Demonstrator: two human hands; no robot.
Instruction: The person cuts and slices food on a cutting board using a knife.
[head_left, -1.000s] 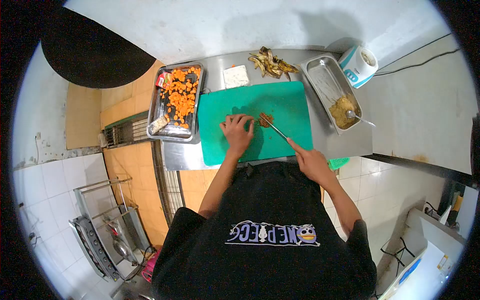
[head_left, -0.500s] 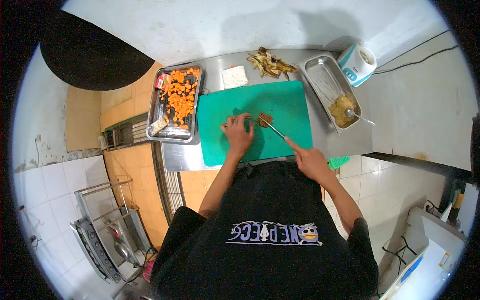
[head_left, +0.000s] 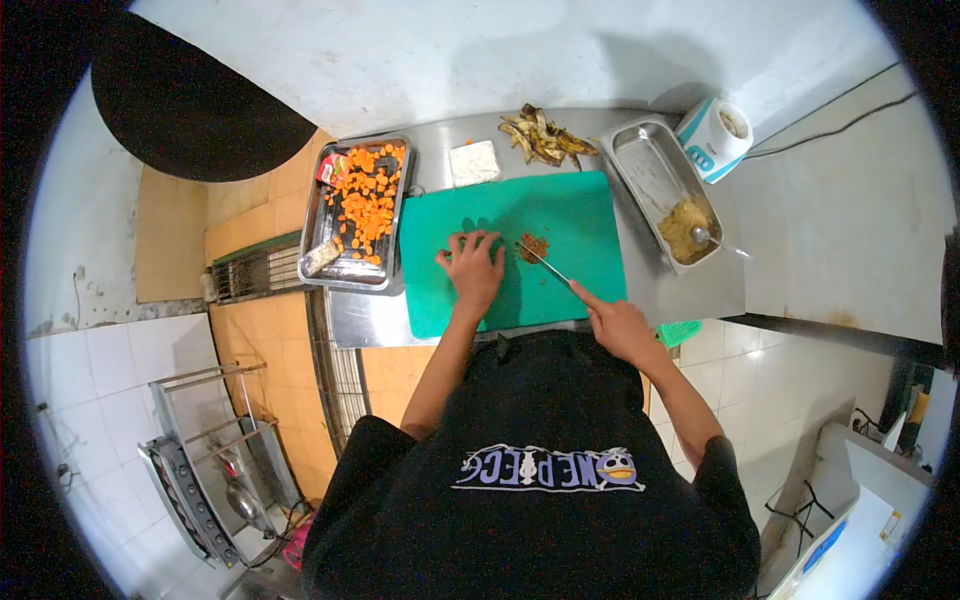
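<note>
On the green cutting board [head_left: 440, 300], my left hand [head_left: 474, 270] rests with its fingers spread and nothing in them. My right hand [head_left: 618, 325] grips the handle of a knife [head_left: 545, 263] at the board's front right. The blade points up and to the left, its tip at a small heap of chopped reddish-brown food [head_left: 537, 245]. That heap lies just right of my left fingertips, and a few small bits are scattered below it.
A metal tray [head_left: 311, 220] of cut orange pieces stands left. Behind the board are a white block [head_left: 474, 163] and brown-yellow peels [head_left: 546, 136]. At right are a metal pan [head_left: 625, 165] with mash and a spoon [head_left: 702, 236], and a white-and-teal appliance [head_left: 714, 138].
The view has shifted slightly, so the board and trays sit a little lower. The knife tip has moved slightly on the heap. My left hand remains spread in about the same place.
</note>
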